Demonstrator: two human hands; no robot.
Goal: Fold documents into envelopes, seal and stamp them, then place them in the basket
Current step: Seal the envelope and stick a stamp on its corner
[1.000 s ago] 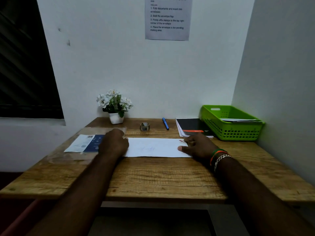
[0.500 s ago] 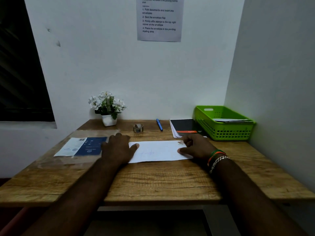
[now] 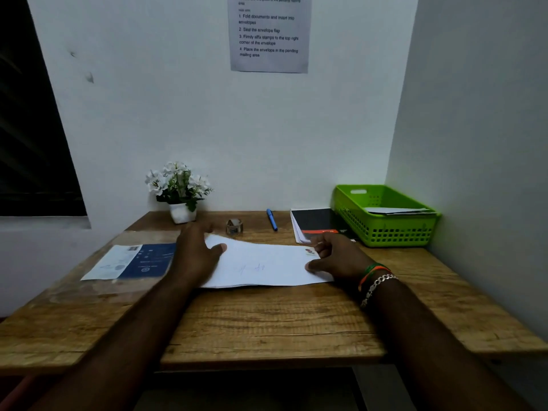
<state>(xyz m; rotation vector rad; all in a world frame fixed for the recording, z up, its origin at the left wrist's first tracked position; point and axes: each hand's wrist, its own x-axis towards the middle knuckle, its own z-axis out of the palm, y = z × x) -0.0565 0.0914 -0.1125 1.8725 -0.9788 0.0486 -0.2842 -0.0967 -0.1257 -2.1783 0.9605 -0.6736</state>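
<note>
A white envelope (image 3: 267, 266) lies in the middle of the wooden desk (image 3: 267, 324), with a small stamp (image 3: 309, 251) at its top right corner. My left hand (image 3: 197, 253) holds the envelope's left end, thumb on top, and that end is raised off the desk. My right hand (image 3: 341, 256) grips the right end, thumb on the near edge and fingers by the stamp. The green basket (image 3: 385, 229) stands at the back right and holds some papers (image 3: 397, 210).
A blue and white leaflet (image 3: 130, 262) lies left of the envelope. Along the back stand a potted white flower (image 3: 178, 191), a small tape roll (image 3: 234, 226), a blue pen (image 3: 272, 220) and a black notebook (image 3: 318, 223) on a paper stack. Walls close the back and right.
My left hand has shifted from pressing flat on the envelope's left end to gripping it and lifting that end. My right hand has kept its place at the right end.
</note>
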